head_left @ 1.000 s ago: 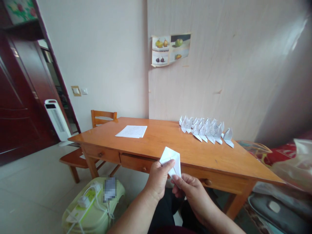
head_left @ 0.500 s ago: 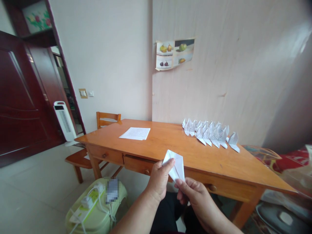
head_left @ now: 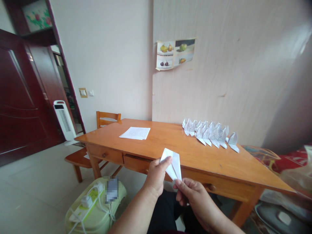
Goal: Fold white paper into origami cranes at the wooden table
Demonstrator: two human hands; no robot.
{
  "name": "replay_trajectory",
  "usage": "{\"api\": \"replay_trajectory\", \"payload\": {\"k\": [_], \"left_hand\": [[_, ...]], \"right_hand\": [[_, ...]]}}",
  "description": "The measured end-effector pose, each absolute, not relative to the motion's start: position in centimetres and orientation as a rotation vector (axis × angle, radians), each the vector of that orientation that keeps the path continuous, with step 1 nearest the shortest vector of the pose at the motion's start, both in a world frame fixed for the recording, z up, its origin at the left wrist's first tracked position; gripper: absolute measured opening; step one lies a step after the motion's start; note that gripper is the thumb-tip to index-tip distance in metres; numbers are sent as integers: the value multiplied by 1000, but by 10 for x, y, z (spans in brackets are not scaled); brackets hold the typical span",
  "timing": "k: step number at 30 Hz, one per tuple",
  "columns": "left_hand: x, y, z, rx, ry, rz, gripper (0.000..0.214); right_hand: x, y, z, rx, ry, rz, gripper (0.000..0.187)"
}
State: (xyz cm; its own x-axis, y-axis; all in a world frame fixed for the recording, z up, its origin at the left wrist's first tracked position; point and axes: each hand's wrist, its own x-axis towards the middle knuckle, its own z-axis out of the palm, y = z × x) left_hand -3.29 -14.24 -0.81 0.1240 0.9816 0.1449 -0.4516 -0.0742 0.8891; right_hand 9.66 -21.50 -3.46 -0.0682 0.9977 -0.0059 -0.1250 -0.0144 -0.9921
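Note:
A folded piece of white paper [head_left: 174,164], kite-shaped with a crease down its middle, is held up in front of the table's near edge. My left hand [head_left: 156,175] grips its upper left side, thumb lying on the front face and fingers behind. At the lower pointed end, my right hand [head_left: 188,191] pinches the tip between thumb and fingers. Beyond, on the table's right side, stand several folded paper figures [head_left: 212,133] in rows. A stack of written paper sheets [head_left: 135,133] lies flat toward the left.
The wooden table [head_left: 161,136] has drawers along its front. On the lower left, a pale green stool [head_left: 97,214] bears a power strip [head_left: 84,208] with cables. A wooden chair [head_left: 108,116] and a white tower heater [head_left: 64,120] stand farther back. Bags [head_left: 292,162] crowd the right.
Both hands and the folded paper have shifted slightly to the left. The grip of each hand looks much the same.

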Motion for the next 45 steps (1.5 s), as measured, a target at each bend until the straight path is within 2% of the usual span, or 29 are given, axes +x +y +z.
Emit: {"api": "replay_trajectory", "payload": {"k": [11,24,27,30,33,37,41,45], "left_hand": [[-40,-142,-7,1036,684,1326,34],[-49,-129,-13,859,704,1452,40],[-58,-123,-7,822,623,1460,39],[-60,-127,-3,810,458,1359,29],[-56,-137,-6,780,317,1236,22],[-51,-147,-14,846,249,1096,29],[-51,-149,-20,919,246,1039,38],[-51,-149,-22,942,174,1036,26]], "right_hand": [[96,-218,-38,-1081,-1180,1317,46],[100,-217,-52,-1091,-1117,1349,48],[102,-218,-57,-1028,-979,1440,46],[100,-219,-53,-927,-830,1564,47],[94,-219,-45,-789,-744,1794,55],[88,-220,-37,-573,-690,2068,68],[88,-223,-34,-399,-640,2123,50],[90,-226,-34,-303,-631,2075,31]]}}
